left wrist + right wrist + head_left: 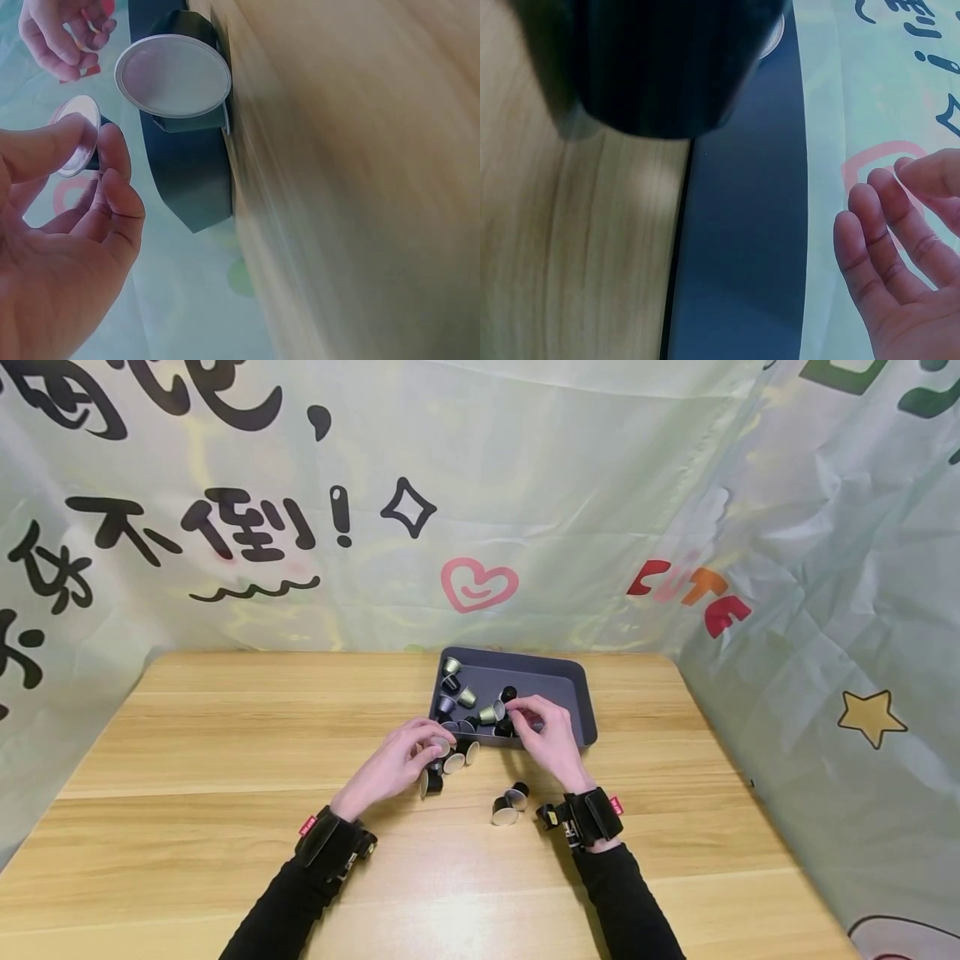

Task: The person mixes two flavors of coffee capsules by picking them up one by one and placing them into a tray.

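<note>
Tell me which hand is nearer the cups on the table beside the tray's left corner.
Left: the left hand is beside those cups; the right hand is farther right, partly over the tray.

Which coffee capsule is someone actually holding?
The dark, pale-lidded capsule pinched in the left hand; the other capsules lie in the tray or on the table.

Tabletop: pale wood-look surface [225, 710], grain running left to right, a bright patch of glare toward the near edge.
Tray: 1 dark, shallow, rounded-corner tray [551, 675], set near the far edge, right of the middle.
Capsule cluster: at least 3 black capsules with pale lids [453, 764], near the tray's front left corner; exact count partly hidden.
Capsule pair: 2 more dark capsules [505, 811], close together, nearer the front edge than the cluster.
</note>
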A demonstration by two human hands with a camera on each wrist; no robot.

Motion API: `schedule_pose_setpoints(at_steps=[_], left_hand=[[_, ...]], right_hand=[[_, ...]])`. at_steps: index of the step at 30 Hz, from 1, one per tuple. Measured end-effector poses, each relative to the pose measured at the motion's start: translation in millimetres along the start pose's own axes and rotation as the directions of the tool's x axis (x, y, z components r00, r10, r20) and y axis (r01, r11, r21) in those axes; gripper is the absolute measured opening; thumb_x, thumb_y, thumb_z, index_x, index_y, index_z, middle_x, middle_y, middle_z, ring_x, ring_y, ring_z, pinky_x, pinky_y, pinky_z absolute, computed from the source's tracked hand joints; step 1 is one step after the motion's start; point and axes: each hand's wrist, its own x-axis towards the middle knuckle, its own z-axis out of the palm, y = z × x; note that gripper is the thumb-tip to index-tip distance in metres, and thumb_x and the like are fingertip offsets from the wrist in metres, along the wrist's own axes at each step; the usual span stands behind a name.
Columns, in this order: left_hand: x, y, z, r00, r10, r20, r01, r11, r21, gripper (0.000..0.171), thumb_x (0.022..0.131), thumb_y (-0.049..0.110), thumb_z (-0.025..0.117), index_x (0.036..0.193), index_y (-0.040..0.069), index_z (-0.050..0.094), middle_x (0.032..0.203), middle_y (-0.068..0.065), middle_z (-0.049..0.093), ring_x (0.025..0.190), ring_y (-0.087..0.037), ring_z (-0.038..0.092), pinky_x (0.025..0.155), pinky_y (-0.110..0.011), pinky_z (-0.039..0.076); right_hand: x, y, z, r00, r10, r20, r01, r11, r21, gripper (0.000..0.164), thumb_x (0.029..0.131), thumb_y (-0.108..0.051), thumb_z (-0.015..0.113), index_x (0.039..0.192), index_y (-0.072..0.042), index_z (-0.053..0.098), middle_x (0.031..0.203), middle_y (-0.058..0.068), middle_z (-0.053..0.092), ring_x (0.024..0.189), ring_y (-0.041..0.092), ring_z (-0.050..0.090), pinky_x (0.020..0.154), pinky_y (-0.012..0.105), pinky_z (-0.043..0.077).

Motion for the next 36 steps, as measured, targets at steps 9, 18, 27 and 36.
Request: schedule_pose_setpoints(at_steps=[9,18,27,36], left_hand=[[0.6,1.1,-0.5,1.0,0.011,0.008,-0.011,1.0,0.005,0.022,0.099,0.01,0.059,0.119,0.011,0.068,0.117,-0.006,0.066,0.093,-0.014,0.06,0.082,-0.026,0.054],[2.7,-0.8,0.2,1.0,0.022,0.007,-0.022,1.0,0.001,0.023,0.098,0.008,0.06,0.119,0.007,0.068,0.113,-0.008,0.069,0.093,-0.015,0.062,0.082,-0.024,0.053],[3.1,-1.7,1.2,1.0,0.002,0.01,-0.002,1.0,0.001,0.023,0.097,0.008,0.061,0.12,0.006,0.068,0.109,-0.008,0.069,0.089,-0.014,0.06,0.079,-0.024,0.052],[4.5,-2.4,1.4,1.0,-0.003,0.018,0.003,1.0,-0.003,0.023,0.096,0.005,0.062,0.119,0.005,0.067,0.108,-0.009,0.07,0.09,-0.015,0.063,0.079,-0.026,0.054]], right_hand=[[-0.5,1.1,-0.5,1.0,-0.003,0.003,0.003,1.0,0.007,0.013,0.095,-0.005,0.065,0.101,-0.006,0.076,0.092,0.009,0.075,0.074,0.015,0.067,0.069,0.015,0.054],[-0.4,1.8,0.5,1.0,-0.007,0.014,0.007,1.0,0.01,0.013,0.095,-0.004,0.065,0.102,-0.001,0.075,0.091,0.009,0.075,0.075,0.016,0.068,0.07,0.017,0.056],[-2.0,2.3,0.7,1.0,-0.014,0.022,0.014,1.0,0.004,0.013,0.094,-0.003,0.065,0.102,-0.003,0.075,0.092,0.009,0.075,0.076,0.017,0.068,0.07,0.02,0.057],[-1.5,2.1,1.0,1.0,-0.011,0.025,0.011,1.0,0.0,0.013,0.094,-0.003,0.066,0.102,-0.002,0.075,0.09,0.009,0.075,0.076,0.017,0.067,0.071,0.022,0.057]])
